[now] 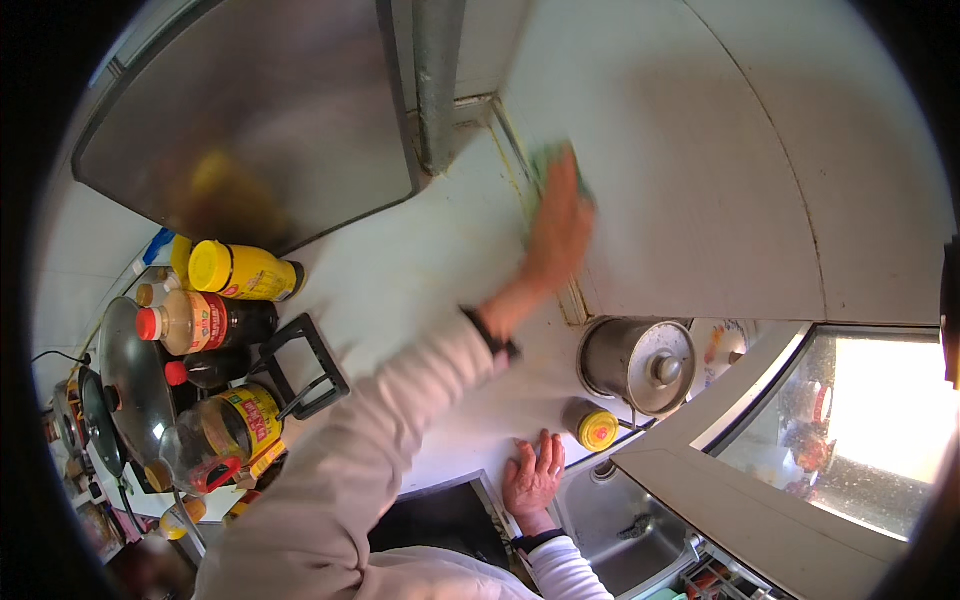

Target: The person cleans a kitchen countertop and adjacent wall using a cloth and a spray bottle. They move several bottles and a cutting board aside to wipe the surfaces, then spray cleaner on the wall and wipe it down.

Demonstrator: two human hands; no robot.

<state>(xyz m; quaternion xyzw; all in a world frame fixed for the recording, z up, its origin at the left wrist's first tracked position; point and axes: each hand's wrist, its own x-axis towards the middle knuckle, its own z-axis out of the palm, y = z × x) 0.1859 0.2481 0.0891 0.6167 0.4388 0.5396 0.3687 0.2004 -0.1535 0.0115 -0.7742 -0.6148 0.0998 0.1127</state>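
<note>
My left hand (555, 225), blurred, presses a green cloth or pad (546, 169) against the foot of the tiled wall, where it meets the white countertop (450, 262). The left arm, in a beige sleeve and dark wristband, stretches across the counter. My right hand (534, 480) rests palm down on the counter's front edge, fingers apart and holding nothing, between the metal sink (622, 525) and a dark opening. Near it stands a jar with a yellow lid (598, 430), beside a lidded metal pot (641, 367).
At the left are a yellow container (247, 271), a red-capped sauce bottle (206, 322), a large oil jug (217, 435), a black frame-shaped holder (304, 367) and a glass pan lid (135, 364). A grey pipe (437, 82) rises at the corner beside a large dark glossy panel (262, 112). A window (840, 420) is at the right.
</note>
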